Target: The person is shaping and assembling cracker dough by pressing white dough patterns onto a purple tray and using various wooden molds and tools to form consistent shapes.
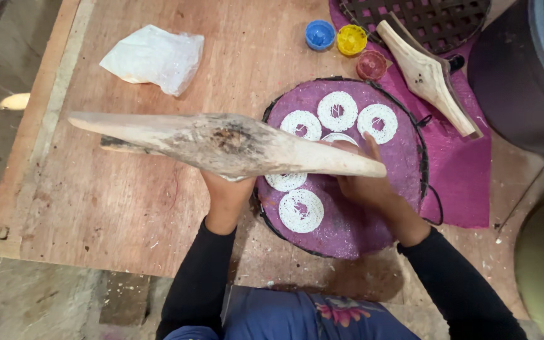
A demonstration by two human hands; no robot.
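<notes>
Wooden press [234, 146] gripped by left hand [225, 189]; right hand [363, 182] lies open beside 6 white noodle rings [337, 111].

Six white noodle rings [337, 111] on one purple mat [347, 226]. Three small cups [352, 39]: blue, yellow, red. Two wooden presses [221, 143]. One plastic bag [153, 58]. One lattice tray [436, 19]. Two hands [366, 182].

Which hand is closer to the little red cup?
The right hand. It rests on the round purple tray, below the red cup. The left hand is farther away to the left, under the long wooden press.
</notes>
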